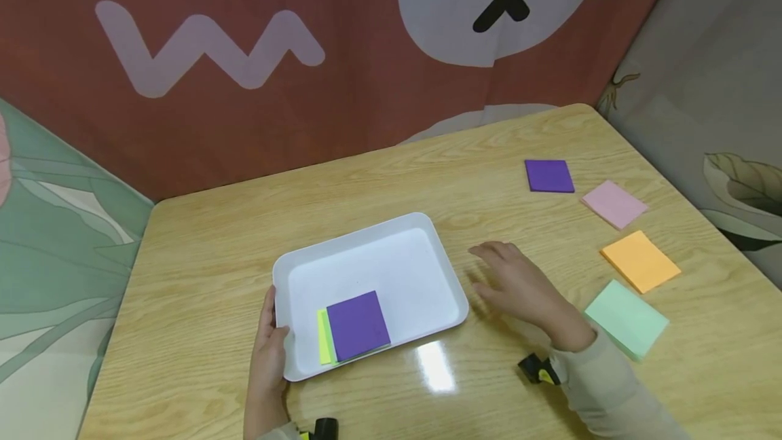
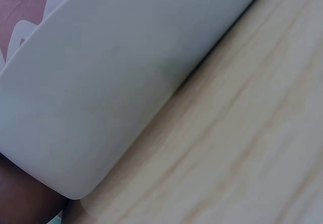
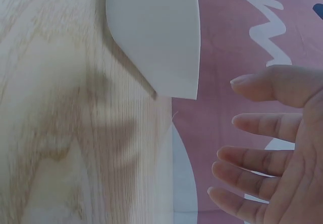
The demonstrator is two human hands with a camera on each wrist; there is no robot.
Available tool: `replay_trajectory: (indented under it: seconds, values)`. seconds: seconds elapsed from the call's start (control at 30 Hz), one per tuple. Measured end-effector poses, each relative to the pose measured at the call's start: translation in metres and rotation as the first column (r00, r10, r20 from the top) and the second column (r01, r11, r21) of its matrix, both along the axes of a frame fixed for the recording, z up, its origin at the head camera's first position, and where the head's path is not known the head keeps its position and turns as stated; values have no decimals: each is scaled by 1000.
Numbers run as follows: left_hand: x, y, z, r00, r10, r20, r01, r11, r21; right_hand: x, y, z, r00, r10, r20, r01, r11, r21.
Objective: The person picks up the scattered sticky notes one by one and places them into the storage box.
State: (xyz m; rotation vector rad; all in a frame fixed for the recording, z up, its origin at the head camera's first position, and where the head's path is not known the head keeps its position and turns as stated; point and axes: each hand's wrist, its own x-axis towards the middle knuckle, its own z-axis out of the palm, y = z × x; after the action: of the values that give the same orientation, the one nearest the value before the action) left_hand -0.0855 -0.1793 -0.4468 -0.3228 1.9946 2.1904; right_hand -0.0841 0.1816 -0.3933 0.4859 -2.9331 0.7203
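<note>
A white tray [image 1: 409, 277] lies on the wooden table, and its outer wall [image 2: 111, 72] fills much of the left wrist view. My left hand [image 1: 267, 358] grips the tray's left end, thumb at the rim and fingers along the outside. Inside, near the front left, a purple sticky-note pad [image 1: 359, 326] overlaps a yellow pad [image 1: 323, 339] and a light green one [image 1: 331, 341]. Just right of the tray, my right hand [image 1: 519, 287] hovers over the table, holding nothing. Its fingers [image 3: 257, 158] are spread and relaxed in the right wrist view.
On the table's right side lie a second purple pad [image 1: 550, 176], a pink pad [image 1: 614, 204], an orange pad [image 1: 640, 261] and a mint green pad [image 1: 628, 319]. The mint pad is close to the right forearm. A red patterned cloth [image 1: 354, 100] hangs behind the table.
</note>
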Motion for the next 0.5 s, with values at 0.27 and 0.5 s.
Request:
replay_trajectory:
  seconds: [0.27, 0.5]
  values:
    - [0, 0, -1, 1000, -3, -13, 3, 1000, -6, 1, 7, 0, 1000, -22, -11, 22, 1000, -4]
    - [0, 0, -1, 1000, 2, -1, -2, 1000, -12, 3, 12, -1, 999, -32, -10, 32, 999, -7]
